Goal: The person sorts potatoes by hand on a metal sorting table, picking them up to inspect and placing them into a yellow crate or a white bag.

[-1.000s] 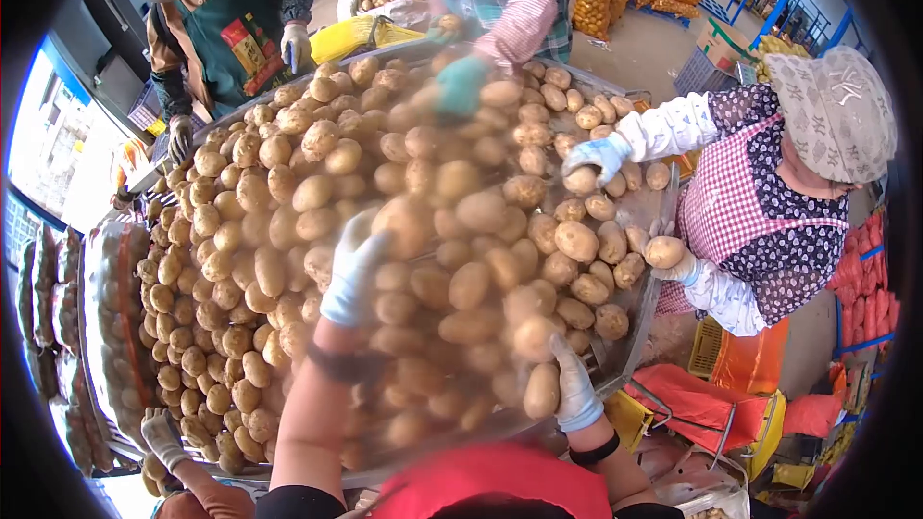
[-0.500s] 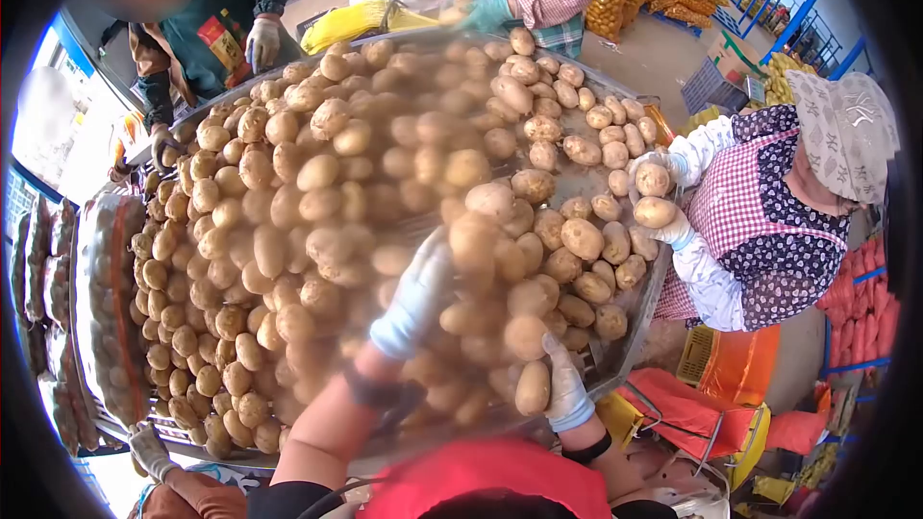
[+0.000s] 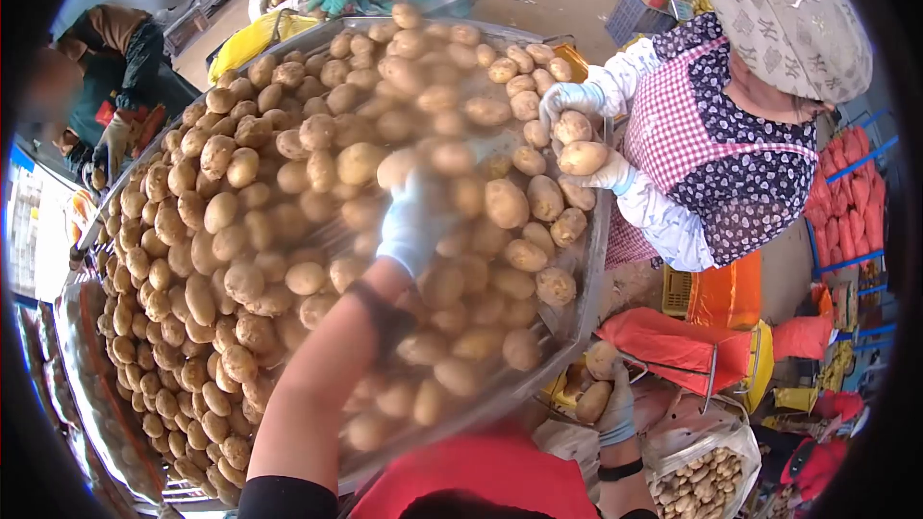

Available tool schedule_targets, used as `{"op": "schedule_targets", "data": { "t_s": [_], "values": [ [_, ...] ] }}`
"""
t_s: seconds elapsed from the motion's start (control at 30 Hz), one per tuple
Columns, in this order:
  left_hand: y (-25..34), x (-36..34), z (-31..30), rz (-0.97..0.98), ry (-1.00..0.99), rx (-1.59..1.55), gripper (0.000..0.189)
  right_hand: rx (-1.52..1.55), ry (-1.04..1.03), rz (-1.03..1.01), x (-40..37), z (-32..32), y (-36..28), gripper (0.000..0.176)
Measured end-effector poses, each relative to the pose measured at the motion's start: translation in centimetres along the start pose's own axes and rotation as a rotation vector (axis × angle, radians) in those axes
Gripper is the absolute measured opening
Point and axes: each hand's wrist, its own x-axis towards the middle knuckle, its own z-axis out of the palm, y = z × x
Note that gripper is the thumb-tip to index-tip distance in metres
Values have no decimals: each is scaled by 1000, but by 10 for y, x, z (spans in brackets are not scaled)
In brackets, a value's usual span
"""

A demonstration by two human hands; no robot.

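Note:
My left hand (image 3: 415, 223), in a pale glove, reaches over the heap of potatoes (image 3: 219, 211) on the metal sorting table (image 3: 569, 365). Its fingers are smeared by motion near a blurred potato (image 3: 396, 169), so whether they grip it cannot be told. Beyond the table's near right edge, my right hand (image 3: 618, 413), also gloved, holds two potatoes, one lower (image 3: 593, 402) and one upper (image 3: 603, 360). Beneath them part of a yellow container (image 3: 558, 392) shows.
A person in a patterned cap (image 3: 788, 24) holds potatoes at the table's right side. Other workers stand at the far and left sides. Near my right arm are an open sack of small potatoes (image 3: 702, 485) and a red cloth-covered seat (image 3: 673, 351). Red sacks (image 3: 851, 202) are stacked at right.
My right hand has moved off the table, past its edge, with potatoes in it. My left hand has reached farther over the heap. The view has swung to the right.

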Motion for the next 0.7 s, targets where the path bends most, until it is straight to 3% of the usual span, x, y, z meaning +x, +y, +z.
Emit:
{"op": "schedule_targets", "data": {
  "t_s": [0.07,0.13,0.17,0.2,0.27,0.3,0.43,0.5,0.57,0.6,0.67,0.7],
  "values": [
    [18,29,3,97,-54,-48,108,-1,87,-4,15,-52,7,50],
    [24,61,-1,-21,-342,-833,101,-9,149,-14,35,-93,24,51],
    [18,77,-3,22,-349,-1022,87,56,169,14,34,-103,26,50],
    [23,76,-20,-29,-289,-1068,75,-263,266,-132,37,-105,30,50],
    [20,63,-53,174,-202,-1061,63,-894,443,-415,44,-102,47,51],
    [28,43,-78,123,-184,-1033,57,-1157,379,-688,37,-76,39,57],
    [-16,-34,-138,108,-189,-851,44,-1283,-168,-1146,-7,107,-10,62],
    [-43,-74,-151,50,-121,-735,41,-1439,-427,-1208,-19,178,-7,63],
    [-84,-104,-151,23,-37,-612,38,-1465,-746,-1409,-11,228,13,58],
    [-75,-127,-156,-111,-22,-594,38,-1465,-879,-1534,-11,248,21,56],
    [-124,-149,-144,-98,40,-593,38,-1557,-1037,-1507,11,264,39,59],
    [-131,-163,-142,-150,50,-619,38,-1525,-1009,-1522,21,270,38,60]
  ]
}}
